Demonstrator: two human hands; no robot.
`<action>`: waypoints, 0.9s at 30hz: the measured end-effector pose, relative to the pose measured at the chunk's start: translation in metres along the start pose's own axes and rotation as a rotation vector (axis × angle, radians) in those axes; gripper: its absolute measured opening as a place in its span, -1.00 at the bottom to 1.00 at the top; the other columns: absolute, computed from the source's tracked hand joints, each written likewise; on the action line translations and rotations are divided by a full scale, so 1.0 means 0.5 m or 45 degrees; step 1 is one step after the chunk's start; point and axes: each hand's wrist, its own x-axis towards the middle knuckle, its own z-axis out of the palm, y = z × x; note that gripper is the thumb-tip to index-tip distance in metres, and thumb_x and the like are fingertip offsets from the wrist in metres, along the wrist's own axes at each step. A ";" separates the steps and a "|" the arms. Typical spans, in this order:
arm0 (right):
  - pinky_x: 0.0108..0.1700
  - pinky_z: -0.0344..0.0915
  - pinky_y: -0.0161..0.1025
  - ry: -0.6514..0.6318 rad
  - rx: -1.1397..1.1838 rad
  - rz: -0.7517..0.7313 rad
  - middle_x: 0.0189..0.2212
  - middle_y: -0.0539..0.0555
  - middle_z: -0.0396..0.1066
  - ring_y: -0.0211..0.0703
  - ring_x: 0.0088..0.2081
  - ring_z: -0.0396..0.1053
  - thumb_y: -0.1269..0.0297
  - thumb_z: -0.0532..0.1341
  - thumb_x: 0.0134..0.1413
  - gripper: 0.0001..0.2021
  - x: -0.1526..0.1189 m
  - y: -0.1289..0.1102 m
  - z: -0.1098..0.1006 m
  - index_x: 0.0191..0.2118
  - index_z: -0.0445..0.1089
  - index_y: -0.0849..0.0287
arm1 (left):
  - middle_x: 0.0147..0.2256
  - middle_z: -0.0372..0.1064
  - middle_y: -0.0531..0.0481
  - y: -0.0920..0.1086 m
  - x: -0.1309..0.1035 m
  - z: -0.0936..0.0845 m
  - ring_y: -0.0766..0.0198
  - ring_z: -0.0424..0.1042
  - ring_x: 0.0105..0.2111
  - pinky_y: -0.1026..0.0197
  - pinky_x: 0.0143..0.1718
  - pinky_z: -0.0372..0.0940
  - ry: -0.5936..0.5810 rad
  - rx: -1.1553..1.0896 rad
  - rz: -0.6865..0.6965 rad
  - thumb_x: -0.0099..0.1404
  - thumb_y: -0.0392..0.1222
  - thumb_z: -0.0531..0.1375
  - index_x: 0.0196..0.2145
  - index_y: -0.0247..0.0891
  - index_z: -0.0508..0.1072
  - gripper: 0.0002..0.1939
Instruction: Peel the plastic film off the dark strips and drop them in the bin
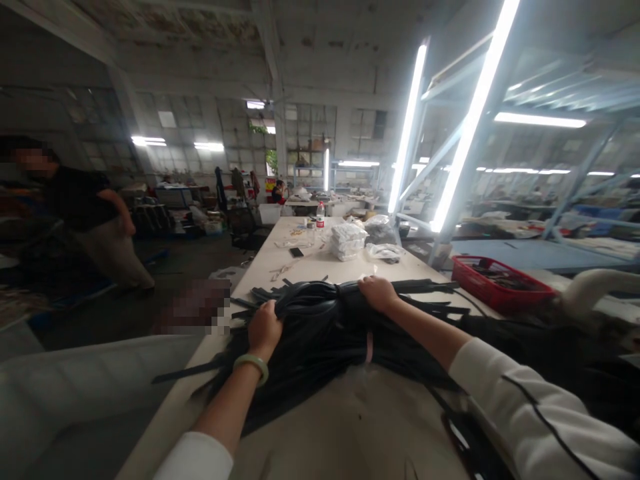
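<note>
A tied bundle of long black strips (313, 299) lies across the pale table, drawn in by a dark band near its middle. My left hand (265, 328), with a pale green bangle at the wrist, is closed round the bundle's left part. On the right of the band, my right hand (379, 292) grips the bundle from above. More black strips (300, 363) spread loosely under and in front of it, with a pinkish tie (369, 347) round some of them. The fingertips of both hands are partly hidden.
Farther along the table (255, 272) are a phone (297, 252), a white wrapped stack (347, 241) and a bottle (320, 215). A red basket (500, 283) stands at right, beside a lit metal frame. A person (95, 213) is at left, beyond a white bin (100, 380).
</note>
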 end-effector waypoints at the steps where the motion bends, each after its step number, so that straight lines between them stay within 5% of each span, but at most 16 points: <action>1: -0.11 0.33 -0.11 -0.001 0.003 -0.013 -0.18 0.31 0.51 0.08 -0.10 0.45 0.50 0.07 0.18 -0.73 0.011 0.008 -0.021 -0.13 0.49 0.24 | -0.09 0.44 -0.20 -0.002 0.018 -0.015 0.04 0.44 -0.07 0.12 -0.13 0.32 0.027 -0.007 -0.002 0.36 -0.17 0.04 -0.04 -0.27 0.36 -0.73; 6: 0.01 0.27 -0.05 -0.065 0.061 -0.044 -0.15 0.28 0.52 0.18 -0.01 0.42 0.39 0.29 0.03 -0.81 0.073 0.062 -0.053 -0.19 0.52 0.21 | -0.08 0.44 -0.16 -0.014 0.095 -0.023 0.04 0.43 -0.03 0.14 -0.11 0.31 0.002 -0.001 0.023 0.37 -0.08 0.03 -0.02 -0.23 0.35 -0.70; 9: 0.07 0.23 -0.02 -0.108 0.133 -0.006 -0.09 0.28 0.50 0.18 0.03 0.39 0.40 0.31 0.01 -0.75 0.077 0.073 0.002 -0.13 0.50 0.21 | -0.12 0.47 -0.18 -0.021 0.092 0.037 0.05 0.46 -0.07 0.15 -0.13 0.32 -0.158 0.041 0.023 0.34 -0.05 0.11 -0.07 -0.25 0.39 -0.71; 13: 0.20 0.08 0.17 -0.066 0.256 0.174 0.11 0.32 0.37 0.16 0.14 0.30 0.53 0.08 0.17 -0.59 0.035 0.051 0.101 0.11 0.37 0.21 | -0.10 0.44 -0.30 -0.035 0.054 0.123 -0.02 0.46 -0.07 0.07 -0.08 0.32 -0.290 0.137 -0.002 0.31 -0.11 0.14 -0.10 -0.34 0.41 -0.72; 17: 0.29 -0.08 0.16 0.097 0.397 0.347 0.33 0.26 0.08 0.15 0.31 0.03 0.56 0.04 0.12 -0.39 -0.021 0.022 0.153 0.31 0.11 0.18 | -0.04 0.41 -0.31 -0.051 0.050 0.151 -0.03 0.42 -0.01 0.05 0.04 0.27 -0.322 0.178 0.050 0.31 -0.09 0.14 0.00 -0.37 0.36 -0.63; 22: 0.03 0.26 -0.21 0.139 0.603 0.457 -0.04 0.23 0.43 -0.04 -0.02 0.37 0.33 0.09 0.20 -0.67 -0.086 -0.029 0.184 0.04 0.37 0.26 | 0.00 0.38 -0.33 -0.060 0.061 0.153 -0.03 0.39 0.03 0.02 0.09 0.23 -0.328 0.168 0.075 0.33 -0.11 0.11 0.06 -0.37 0.30 -0.59; 27: -0.06 0.28 -0.24 0.099 0.764 0.512 -0.19 0.15 0.50 -0.06 -0.11 0.42 0.41 0.19 0.11 -0.86 -0.108 -0.040 0.210 -0.22 0.46 0.19 | 0.09 0.30 -0.44 -0.046 0.065 0.135 -0.08 0.30 0.14 0.00 0.15 0.21 -0.315 0.118 0.064 0.23 -0.15 0.18 0.22 -0.53 0.10 -0.32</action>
